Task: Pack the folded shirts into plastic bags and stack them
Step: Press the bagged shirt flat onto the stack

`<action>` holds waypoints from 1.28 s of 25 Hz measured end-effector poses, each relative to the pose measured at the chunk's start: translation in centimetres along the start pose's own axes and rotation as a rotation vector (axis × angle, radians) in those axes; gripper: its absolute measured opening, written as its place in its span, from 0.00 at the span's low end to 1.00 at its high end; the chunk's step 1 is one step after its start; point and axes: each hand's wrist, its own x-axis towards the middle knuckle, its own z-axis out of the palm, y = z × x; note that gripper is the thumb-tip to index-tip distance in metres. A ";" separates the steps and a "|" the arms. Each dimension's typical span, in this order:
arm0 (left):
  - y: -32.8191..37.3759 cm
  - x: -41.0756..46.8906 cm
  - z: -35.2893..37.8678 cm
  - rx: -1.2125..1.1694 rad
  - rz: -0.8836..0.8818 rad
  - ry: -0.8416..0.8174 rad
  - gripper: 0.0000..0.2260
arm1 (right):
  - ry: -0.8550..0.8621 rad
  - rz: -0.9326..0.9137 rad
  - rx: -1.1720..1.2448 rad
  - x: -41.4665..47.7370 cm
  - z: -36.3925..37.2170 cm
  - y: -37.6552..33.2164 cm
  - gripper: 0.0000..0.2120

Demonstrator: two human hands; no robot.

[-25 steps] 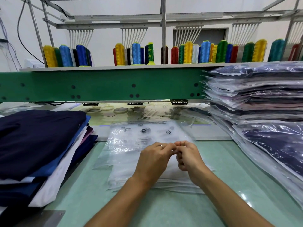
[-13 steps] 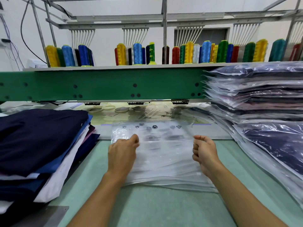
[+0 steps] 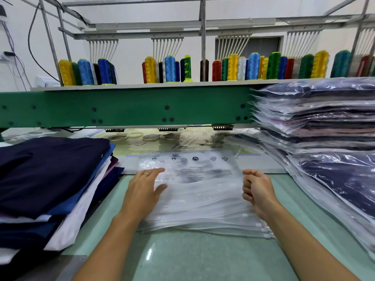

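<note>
Since half a sec ago the left hand (image 3: 142, 191) has opened up: it was curled on the bag's left edge, now its fingers are straight & a bit spread, lying flat on the left part of the top bag (image 3: 194, 173), ring (image 3: 146, 174) showing. The right hand (image 3: 257, 191) has barely shifted. It's at mid-right of frame, fingers curled tight, pinching the top bag's right edge.

The top bag is clear plastic w/ black printed symbols along its far edge. It lies on a stack of empty bags (image 3: 203, 218) at centre frame, on the pale green table (image 3: 182, 258). White zip sliders (image 3: 263, 230) show at the stack's lower-right corner.

Folded shirts (image 3: 50, 175), navy on top w/ blue, white & pink under, are piled at left of frame, just beside the bags. Packed shirts (image 3: 324, 122) are stacked high at right, w/ the lower ones sloping toward the lower-right corner.

A green beam (image 3: 121, 106) runs across upper-mid frame, w/ thread spools (image 3: 233, 66) in a row on the shelf above it.
</note>
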 end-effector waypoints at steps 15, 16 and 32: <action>1.9 -0.2 0.5 -0.263 -0.071 0.013 0.07 | 0.045 -0.505 -0.921 -0.4 1.0 1.9 0.07; 2.1 -0.2 0.5 -0.280 -0.061 0.032 0.06 | 0.054 -0.543 -0.981 -0.5 1.0 1.9 0.10; 1.7 0.0 1.0 0.051 0.030 0.040 0.18 | -0.147 -0.990 -1.305 -0.2 1.5 2.1 0.33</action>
